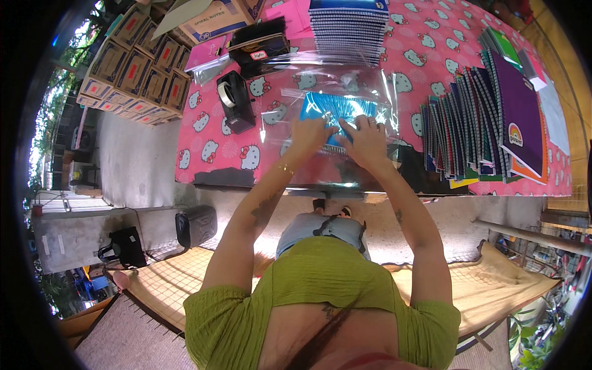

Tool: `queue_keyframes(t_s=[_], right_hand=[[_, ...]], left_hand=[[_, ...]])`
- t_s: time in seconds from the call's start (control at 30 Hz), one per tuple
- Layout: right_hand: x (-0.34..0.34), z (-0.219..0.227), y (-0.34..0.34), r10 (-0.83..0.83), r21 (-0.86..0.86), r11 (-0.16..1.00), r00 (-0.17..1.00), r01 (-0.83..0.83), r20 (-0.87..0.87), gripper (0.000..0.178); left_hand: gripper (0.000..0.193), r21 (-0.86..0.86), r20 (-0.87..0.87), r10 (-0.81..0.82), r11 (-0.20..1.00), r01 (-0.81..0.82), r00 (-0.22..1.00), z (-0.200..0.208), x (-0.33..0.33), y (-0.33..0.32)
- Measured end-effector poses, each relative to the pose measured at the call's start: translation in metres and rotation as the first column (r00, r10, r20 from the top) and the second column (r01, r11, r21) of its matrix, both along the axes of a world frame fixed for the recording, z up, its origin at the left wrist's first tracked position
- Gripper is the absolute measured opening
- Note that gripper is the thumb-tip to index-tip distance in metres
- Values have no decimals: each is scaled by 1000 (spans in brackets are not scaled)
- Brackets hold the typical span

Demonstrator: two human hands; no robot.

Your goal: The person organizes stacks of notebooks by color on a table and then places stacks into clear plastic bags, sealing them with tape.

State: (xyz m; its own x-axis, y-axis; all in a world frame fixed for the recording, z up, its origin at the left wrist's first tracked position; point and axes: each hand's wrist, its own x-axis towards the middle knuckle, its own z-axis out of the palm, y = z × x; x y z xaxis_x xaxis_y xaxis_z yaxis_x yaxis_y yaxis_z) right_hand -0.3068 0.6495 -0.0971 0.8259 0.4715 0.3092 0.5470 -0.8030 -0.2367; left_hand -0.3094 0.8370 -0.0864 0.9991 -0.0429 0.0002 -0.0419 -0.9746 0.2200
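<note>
A bright blue spiral notebook [336, 105] lies at the table's near middle beneath a sheet of clear plastic [345, 80] that catches the light. My left hand [310, 132] rests on the plastic over the notebook's left part, fingers pointing away from me and apart from the thumb. Over its right part, my right hand [365, 140] presses down with its fingers spread. Both thumbs point toward each other near the notebook's lower edge. Glare hides some of the cover.
A black tape dispenser [235, 102] stands left of the plastic. Spiral notebooks are stacked at the back [348, 31] and fanned in a row [472, 120] on the right. Cardboard boxes [137, 61] are piled beyond the left edge. A pink patterned cover [209, 151] lies over the table.
</note>
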Motion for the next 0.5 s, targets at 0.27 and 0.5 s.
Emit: queue_keyframes(t_s=[0.27, 0.5], right_hand=[[153, -17, -7, 95, 116, 992, 912, -52, -400, 58], [157, 73, -45, 363, 462, 860, 376, 218, -852, 79]], left_hand=[[30, 26, 526, -404, 887, 461, 748, -10, -42, -22], [37, -890, 96, 153, 456, 16, 984, 26, -28, 69]])
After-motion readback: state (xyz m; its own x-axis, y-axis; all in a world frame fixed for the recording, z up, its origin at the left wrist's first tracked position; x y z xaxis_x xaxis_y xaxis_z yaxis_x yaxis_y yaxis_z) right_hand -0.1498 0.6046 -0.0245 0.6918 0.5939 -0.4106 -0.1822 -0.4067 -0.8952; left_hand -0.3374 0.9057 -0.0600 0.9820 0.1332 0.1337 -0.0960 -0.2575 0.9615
